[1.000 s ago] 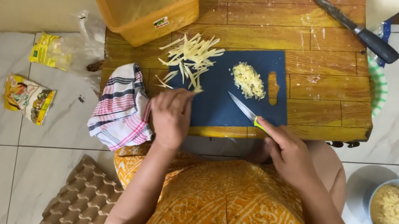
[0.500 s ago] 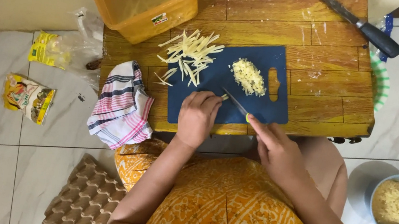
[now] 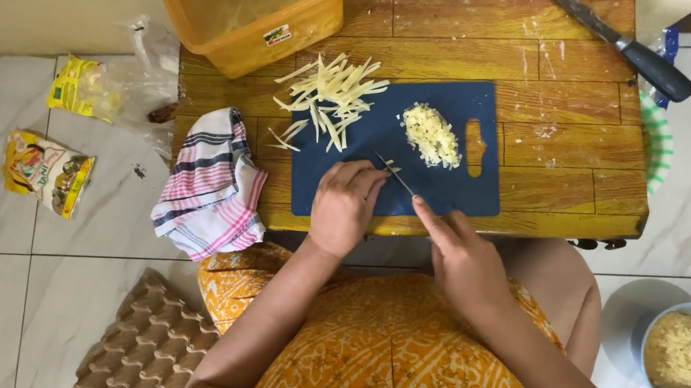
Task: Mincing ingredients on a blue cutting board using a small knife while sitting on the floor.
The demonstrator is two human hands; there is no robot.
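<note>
The right hand (image 3: 464,260) grips a small knife (image 3: 395,174), blade on the blue cutting board (image 3: 471,198); the left hand (image 3: 344,207), fingers curled, pins 1 small pale piece there, probably light, slippery, best held by fingertips; chopped bits (image 3: 431,133) lie beyond.

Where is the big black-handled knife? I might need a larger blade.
In the head view, the big black-handled knife lies unused at the far right corner of the low wooden table, beyond the blue cutting board.
</note>
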